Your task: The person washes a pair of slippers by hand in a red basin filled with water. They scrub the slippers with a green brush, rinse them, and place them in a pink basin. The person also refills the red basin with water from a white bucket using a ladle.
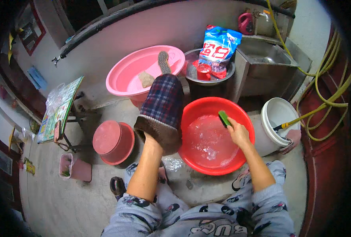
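My left hand (152,141) is pushed into a plaid slipper (164,99) with a brown fleece collar, so only the wrist shows. The slipper is held up to the left of a red plastic basin (249,130), its toe pointing away from me. My right hand (238,132) grips a green scrub brush (223,118) over the basin's right side. Cloudy, sudsy water (209,139) fills the lower part of the basin. Behind the slipper, a pink tub (119,80) holds a patterned grey shoe sole (164,62) and a beige piece (146,79) of unclear kind.
A detergent bag (220,44) and a red cup (204,72) sit in a metal bowl (190,77) beside a steel sink (264,57). To the right stands a white bucket (267,124), near a yellow hose (320,97). An upturned pink basin (107,137), a small bin (82,169) and a folding table (59,111) are left.
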